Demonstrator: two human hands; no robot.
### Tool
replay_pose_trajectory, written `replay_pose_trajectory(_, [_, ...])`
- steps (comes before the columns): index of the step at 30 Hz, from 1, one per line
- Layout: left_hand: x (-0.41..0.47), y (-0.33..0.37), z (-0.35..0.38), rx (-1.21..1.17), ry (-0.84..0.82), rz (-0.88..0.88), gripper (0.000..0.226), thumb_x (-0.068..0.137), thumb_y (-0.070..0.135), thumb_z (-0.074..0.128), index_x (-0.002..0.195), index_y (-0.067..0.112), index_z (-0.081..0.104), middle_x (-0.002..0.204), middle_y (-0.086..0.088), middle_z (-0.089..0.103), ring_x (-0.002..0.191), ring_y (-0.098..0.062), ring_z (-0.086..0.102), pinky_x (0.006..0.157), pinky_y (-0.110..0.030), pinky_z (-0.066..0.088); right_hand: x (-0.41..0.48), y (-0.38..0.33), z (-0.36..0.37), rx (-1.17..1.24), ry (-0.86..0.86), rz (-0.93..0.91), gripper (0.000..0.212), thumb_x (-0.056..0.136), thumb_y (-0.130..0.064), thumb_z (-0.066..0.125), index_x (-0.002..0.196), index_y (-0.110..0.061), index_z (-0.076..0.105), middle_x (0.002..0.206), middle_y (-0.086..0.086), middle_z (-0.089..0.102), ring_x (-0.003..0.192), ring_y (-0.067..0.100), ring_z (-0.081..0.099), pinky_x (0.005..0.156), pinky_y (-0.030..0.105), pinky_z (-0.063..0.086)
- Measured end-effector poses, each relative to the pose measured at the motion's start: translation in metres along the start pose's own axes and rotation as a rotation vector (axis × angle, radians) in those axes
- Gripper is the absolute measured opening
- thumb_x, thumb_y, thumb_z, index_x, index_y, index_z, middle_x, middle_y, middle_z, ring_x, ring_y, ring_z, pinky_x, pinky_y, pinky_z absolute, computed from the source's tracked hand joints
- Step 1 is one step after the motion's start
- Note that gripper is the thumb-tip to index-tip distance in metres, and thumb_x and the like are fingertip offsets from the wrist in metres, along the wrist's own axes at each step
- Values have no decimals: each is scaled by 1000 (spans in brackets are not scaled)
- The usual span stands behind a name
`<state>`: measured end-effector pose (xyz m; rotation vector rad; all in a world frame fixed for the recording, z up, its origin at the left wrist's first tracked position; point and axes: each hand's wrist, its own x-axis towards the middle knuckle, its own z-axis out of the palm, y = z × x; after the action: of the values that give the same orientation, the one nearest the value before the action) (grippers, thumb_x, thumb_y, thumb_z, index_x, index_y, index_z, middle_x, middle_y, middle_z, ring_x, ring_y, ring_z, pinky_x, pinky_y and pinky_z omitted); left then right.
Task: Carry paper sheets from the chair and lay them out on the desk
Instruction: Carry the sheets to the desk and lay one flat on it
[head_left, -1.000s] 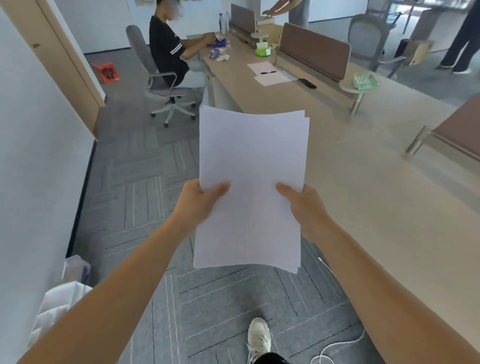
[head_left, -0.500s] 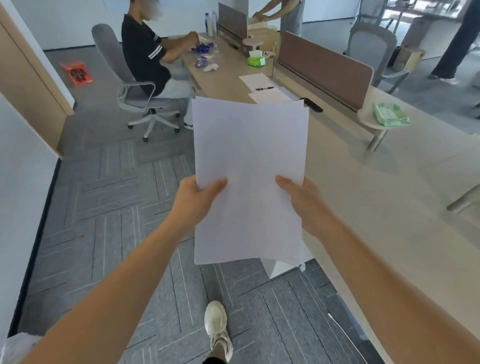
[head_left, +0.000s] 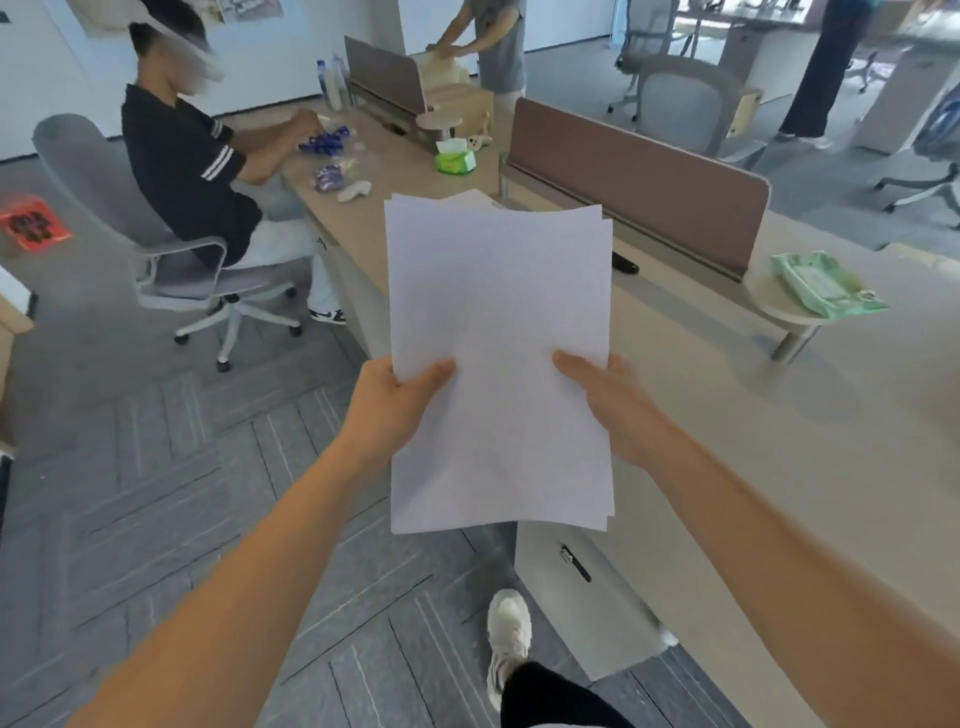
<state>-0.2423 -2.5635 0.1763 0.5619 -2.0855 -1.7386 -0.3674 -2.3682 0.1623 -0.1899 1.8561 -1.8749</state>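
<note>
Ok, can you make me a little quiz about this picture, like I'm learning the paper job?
1. True or false: the left hand and the right hand both grip the stack of white paper sheets.
2. What lies on the small round beige shelf by the brown divider panel? A: a red mug. B: a green soft packet. C: a laptop.
3. Does the stack lie on the long beige desk yet?
Key: 1 true. 2 B. 3 No, both hands hold it up.
</note>
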Motion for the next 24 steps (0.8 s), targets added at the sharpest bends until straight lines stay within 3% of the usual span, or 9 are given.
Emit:
replay_pose_trajectory(4, [103, -8, -3, 44, -22, 7, 7, 92, 24, 69, 92, 19, 74, 88, 11, 77, 80, -9, 74, 64, -20, 55, 100, -2, 9, 69, -4, -16, 26, 92, -30, 68, 111, -13, 70, 107, 5, 75, 99, 26, 72, 95, 50, 54])
replay_pose_trajectory(9, [223, -1, 11, 99, -95, -17, 17, 94, 20, 68, 77, 21, 67, 60, 21, 67, 52, 5, 60, 51, -8, 42, 206, -23, 7, 198, -5, 87, 65, 79, -45, 76, 132, -14, 56, 117, 3, 72, 102, 26, 71, 93, 52, 55])
replay_pose_trajectory(13, [302, -5, 24, 89, -163, -101, 12, 90, 30, 72, 90, 18, 74, 81, 9, 77, 73, -7, 72, 63, -19, 52, 267, -44, -2, 243, 31, 40, 34, 92, -28, 68, 121, -11, 65, 112, 6, 74, 101, 27, 72, 91, 48, 56])
replay_pose_trajectory(17, [376, -22, 45, 147, -283, -175, 49, 83, 45, 77, 99, -2, 73, 99, -15, 75, 88, -30, 72, 79, -42, 56, 311, -44, -16, 258, 148, -3, 16, 88, -22, 72, 104, -18, 73, 105, 4, 76, 97, 25, 73, 89, 45, 56])
replay_pose_trajectory(18, [393, -27, 53, 146, -337, -181, 50, 83, 44, 77, 101, -3, 72, 102, -17, 74, 92, -34, 72, 83, -47, 57, 319, -40, -20, 248, 184, -5, 16, 87, -23, 74, 102, -18, 74, 105, 3, 76, 97, 25, 73, 89, 45, 55])
replay_pose_trajectory(20, [426, -37, 70, 126, -435, -218, 38, 84, 37, 76, 100, 2, 75, 100, -11, 76, 93, -29, 73, 87, -45, 59, 335, -29, -30, 245, 271, -7, 16, 85, -22, 76, 100, -17, 76, 104, 3, 76, 96, 25, 73, 87, 44, 56])
replay_pose_trajectory(24, [486, -61, 107, 49, -610, -293, 15, 90, 23, 71, 96, 10, 75, 92, 2, 78, 84, -14, 74, 76, -28, 59, 367, -18, -43, 272, 405, -22, 18, 78, -22, 77, 95, -16, 77, 105, 2, 76, 98, 23, 73, 86, 44, 55])
